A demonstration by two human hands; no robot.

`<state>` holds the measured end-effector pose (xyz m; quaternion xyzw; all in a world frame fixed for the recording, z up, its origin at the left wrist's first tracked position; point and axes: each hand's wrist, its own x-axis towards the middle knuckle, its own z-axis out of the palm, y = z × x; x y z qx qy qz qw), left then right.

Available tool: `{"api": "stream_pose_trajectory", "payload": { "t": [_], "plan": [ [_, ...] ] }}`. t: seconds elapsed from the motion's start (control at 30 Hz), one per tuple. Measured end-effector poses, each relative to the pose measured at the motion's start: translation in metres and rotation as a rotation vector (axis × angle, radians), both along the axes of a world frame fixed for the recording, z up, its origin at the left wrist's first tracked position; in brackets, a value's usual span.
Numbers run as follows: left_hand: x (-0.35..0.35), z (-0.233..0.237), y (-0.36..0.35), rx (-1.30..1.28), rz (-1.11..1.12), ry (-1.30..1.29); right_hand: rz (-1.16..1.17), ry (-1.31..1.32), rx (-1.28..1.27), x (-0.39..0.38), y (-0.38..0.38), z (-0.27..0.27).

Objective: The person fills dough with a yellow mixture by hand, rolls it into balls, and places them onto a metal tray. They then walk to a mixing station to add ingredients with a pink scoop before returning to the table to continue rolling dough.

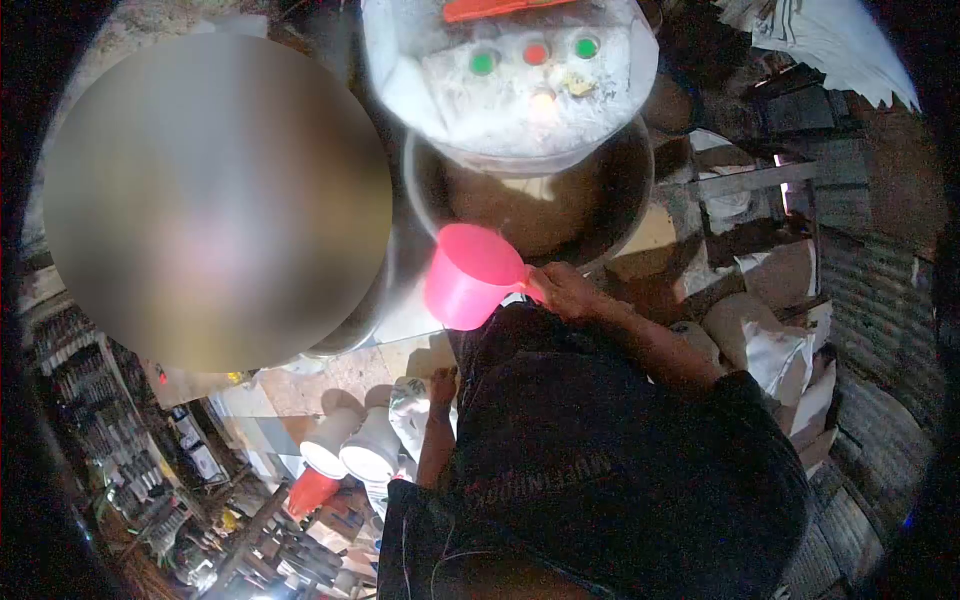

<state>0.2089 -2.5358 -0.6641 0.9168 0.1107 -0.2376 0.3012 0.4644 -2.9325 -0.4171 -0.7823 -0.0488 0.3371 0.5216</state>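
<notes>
My right hand point(565, 290) grips the handle of a pink plastic mug point(468, 288), which is tilted on its side at the near rim of a large metal basin point(625, 215). The basin holds a brownish liquid. Above it sits a clear tub point(515, 90) of white powder with green and red spots on it. My left hand point(441, 385) is lower down, curled at the top of a shiny silvery bag point(408, 412). Whether it grips the bag is unclear. My dark shirt fills the lower middle.
Another person stands close on the left, their face blurred. Two white cups point(352, 447) and an orange cone-shaped thing point(312, 490) lie by the bag. Shelves of small bottles point(95, 420) are at lower left. Sacks and corrugated metal point(870, 320) are at right.
</notes>
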Motion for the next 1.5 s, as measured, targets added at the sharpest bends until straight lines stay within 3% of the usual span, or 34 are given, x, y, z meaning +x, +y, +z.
{"api": "stream_pose_trajectory", "payload": {
  "t": [0.03,0.07,0.1,0.13,0.2,0.3,0.43,0.5,0.6,0.7,0.73,0.8,0.83,0.9,0.97,1.03,1.1,1.13,1.23,1.33,1.4,1.43,1.5],
  "plan": [
    [-0.002,-0.003,0.003,0.000,-0.001,0.000,-0.048,0.108,0.042,0.000,0.001,0.002],
    [-0.002,0.001,0.004,0.094,-0.196,-0.064,-0.050,0.108,0.042,-0.001,0.001,-0.001],
    [-0.001,0.004,0.003,0.187,-0.390,-0.128,-0.023,0.033,0.028,-0.001,0.000,-0.007],
    [0.000,0.005,-0.001,0.187,-0.392,-0.127,0.003,-0.041,0.014,-0.002,0.000,-0.010],
    [0.003,0.005,-0.011,-0.127,0.265,0.180,0.068,-0.110,-0.005,-0.003,-0.004,-0.011],
    [0.002,0.017,-0.010,-0.099,0.073,-0.048,0.085,-0.120,-0.005,-0.003,0.000,-0.012],
    [0.006,0.004,-0.007,0.040,-0.070,0.101,0.079,0.056,-0.007,0.001,-0.003,0.003],
    [0.002,0.004,-0.007,-0.134,-0.017,-0.004,0.077,0.050,-0.013,0.001,-0.002,0.003],
    [0.020,0.028,-0.016,0.077,-0.135,0.154,0.064,-0.010,0.005,-0.002,0.000,0.001],
    [0.035,0.043,-0.022,0.002,-0.177,0.168,0.090,-0.126,-0.002,-0.001,-0.002,0.011],
    [0.035,0.050,-0.028,0.002,-0.179,0.162,0.128,-0.180,-0.037,0.000,-0.004,0.014],
    [0.026,0.058,-0.039,-0.318,0.340,0.077,0.105,-0.082,0.008,0.000,-0.005,0.008],
    [0.029,0.060,-0.038,-0.319,0.337,0.076,0.084,0.021,0.054,-0.001,-0.005,0.005],
    [0.028,0.041,-0.023,0.030,-0.113,0.072,0.089,0.098,0.003,0.003,-0.005,0.012],
    [0.026,0.024,-0.016,-0.057,-0.107,0.045,0.094,0.178,-0.050,0.000,-0.007,0.010],
    [0.021,0.017,-0.015,-0.144,-0.099,0.019,0.064,-0.197,0.051,-0.011,-0.009,-0.006],
    [0.034,0.050,-0.030,-0.200,0.121,0.159,0.071,-0.066,0.027,-0.002,-0.007,0.013],
    [0.035,0.056,-0.033,-0.200,0.121,0.161,0.078,0.061,0.004,0.002,-0.006,0.019],
    [0.033,0.057,-0.032,-0.072,0.137,0.201,0.105,-0.058,0.065,-0.001,-0.006,0.010],
    [0.013,0.022,-0.019,-0.172,0.018,0.056,0.130,0.125,-0.057,0.002,-0.004,0.011],
    [0.011,0.019,-0.027,-0.038,0.082,0.092,0.120,0.107,-0.030,0.002,-0.001,0.017],
    [0.010,0.022,-0.024,-0.038,0.082,0.094,0.110,0.086,-0.005,0.002,0.000,0.019],
    [0.038,0.080,-0.039,-0.271,0.185,0.216,0.134,0.080,-0.012,0.002,-0.001,0.017]
  ]
}}
